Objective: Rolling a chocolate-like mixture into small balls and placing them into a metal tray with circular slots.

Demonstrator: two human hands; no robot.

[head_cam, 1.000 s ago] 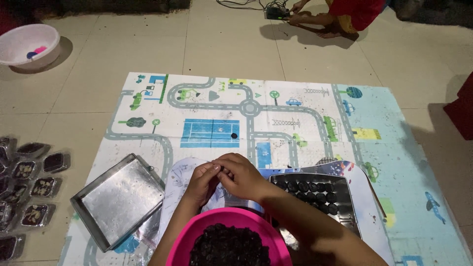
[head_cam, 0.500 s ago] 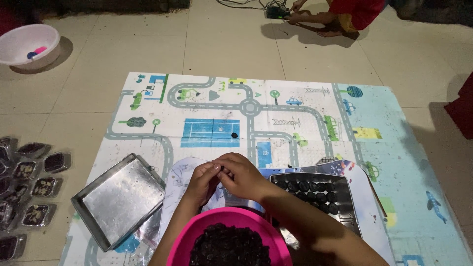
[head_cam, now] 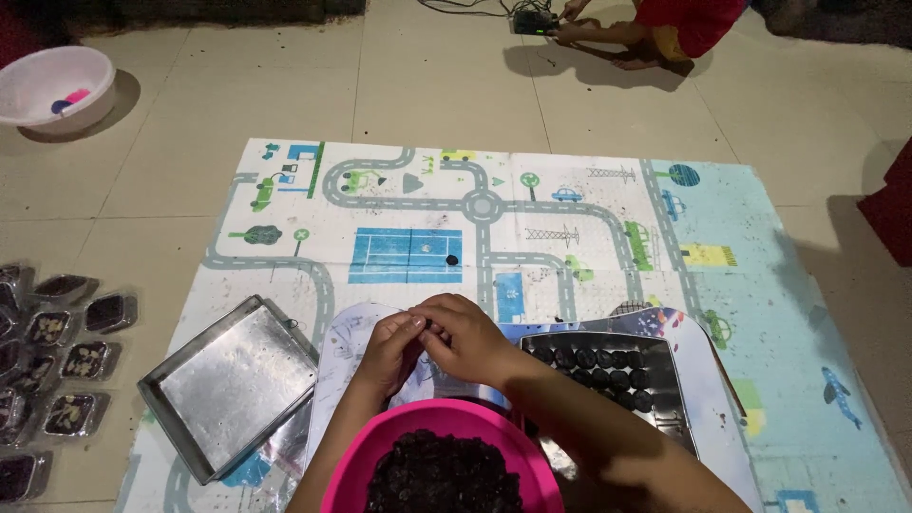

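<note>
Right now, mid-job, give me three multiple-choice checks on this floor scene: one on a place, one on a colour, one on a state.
1. Where does the empty metal tray lie relative to the hands?
A. To their left
B. To their right
C. Beyond them on the mat

2. What colour is the bowl nearest the person?
A. White
B. Pink
C. Blue

3. How do the left hand and right hand stand?
A. Wide apart
B. Flat on the mat
C. Together, fingers meeting around something small

Answers: 1 A, the bare tray sits left of both hands. 2 B, its rim is bright pink. 3 C, the fingertips meet above the mat.
</note>
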